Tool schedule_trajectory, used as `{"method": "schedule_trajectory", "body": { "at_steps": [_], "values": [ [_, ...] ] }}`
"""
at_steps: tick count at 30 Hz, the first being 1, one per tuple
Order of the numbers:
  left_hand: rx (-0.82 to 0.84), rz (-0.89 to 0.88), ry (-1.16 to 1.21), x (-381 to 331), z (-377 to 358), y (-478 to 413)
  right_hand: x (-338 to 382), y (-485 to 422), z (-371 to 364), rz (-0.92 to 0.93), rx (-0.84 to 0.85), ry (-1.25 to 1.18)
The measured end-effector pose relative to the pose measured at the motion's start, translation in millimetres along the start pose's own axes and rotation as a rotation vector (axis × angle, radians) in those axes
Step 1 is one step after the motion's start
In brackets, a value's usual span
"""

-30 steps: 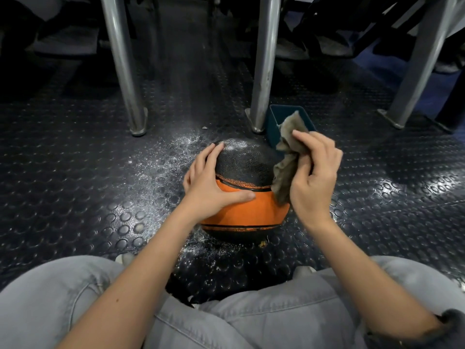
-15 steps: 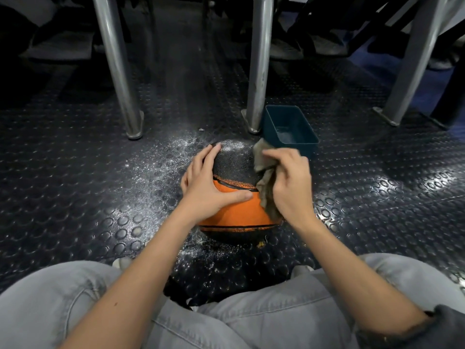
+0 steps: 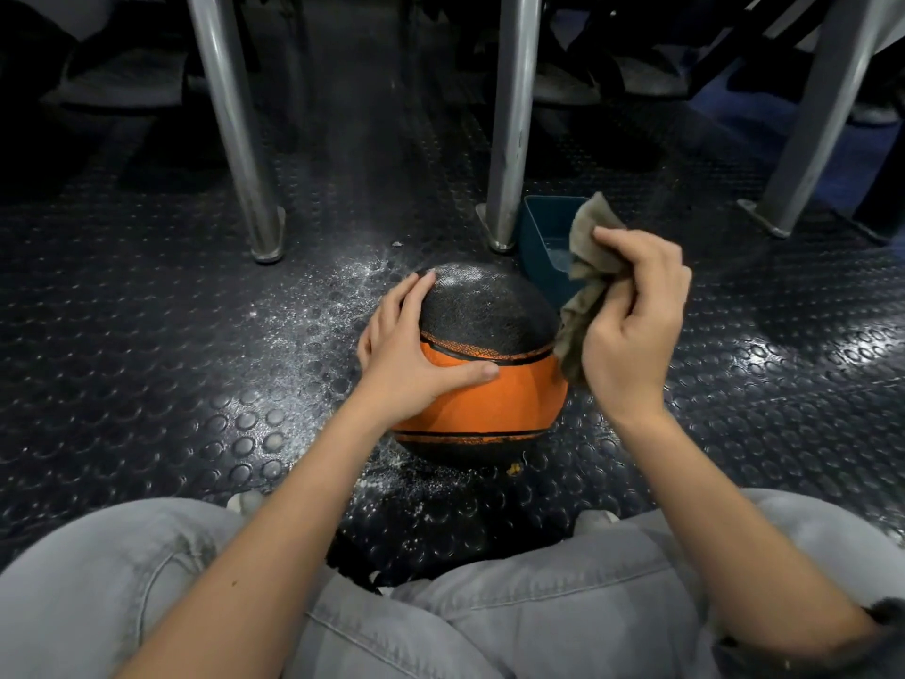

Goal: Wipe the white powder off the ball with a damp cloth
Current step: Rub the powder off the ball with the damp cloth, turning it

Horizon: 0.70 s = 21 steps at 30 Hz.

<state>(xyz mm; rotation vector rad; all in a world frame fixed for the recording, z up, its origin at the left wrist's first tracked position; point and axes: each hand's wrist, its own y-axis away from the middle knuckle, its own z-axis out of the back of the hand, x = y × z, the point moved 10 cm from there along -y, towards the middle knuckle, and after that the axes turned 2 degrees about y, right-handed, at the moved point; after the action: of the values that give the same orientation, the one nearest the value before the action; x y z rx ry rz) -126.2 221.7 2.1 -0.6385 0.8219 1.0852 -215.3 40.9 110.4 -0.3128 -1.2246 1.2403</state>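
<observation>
At frame centre, the orange-and-black rubber ball (image 3: 494, 384) was steadied on the dark studded floor (image 3: 147, 384) by the left hand (image 3: 406, 355), fingers spread flat. Right of it, a crumpled grey-brown cloth (image 3: 583, 286) was clutched in the curled fingers of the right hand (image 3: 631, 325). White powder (image 3: 460, 275) was seen on the ball's far top.

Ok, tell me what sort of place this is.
Probably an indoor sports hall or utility room, seen from low on the floor. The signs are the black studded rubber flooring, the steel legs of a table or bench standing on it, and a basketball. I cannot tell more exactly.
</observation>
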Motion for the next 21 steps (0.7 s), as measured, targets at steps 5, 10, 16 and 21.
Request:
{"method": "schedule_trajectory", "body": {
  "at_steps": [5, 10, 16, 21],
  "values": [
    [-0.01, -0.005, 0.004, -1, -1, -1, -13, 38, -57, 0.023, 0.394, 0.126],
    [0.013, 0.005, 0.009, -1, -1, 2, -81, 24, -58, -0.401, 0.434, 0.077],
    [0.0, -0.007, -0.024, -1, 1, 3, 0, 43, -55, 0.001, 0.416, 0.111],
    [0.045, -0.014, -0.072, -4, -1, 6, -28, 28, -64, -0.045, 0.431, 0.09]
  ]
}}
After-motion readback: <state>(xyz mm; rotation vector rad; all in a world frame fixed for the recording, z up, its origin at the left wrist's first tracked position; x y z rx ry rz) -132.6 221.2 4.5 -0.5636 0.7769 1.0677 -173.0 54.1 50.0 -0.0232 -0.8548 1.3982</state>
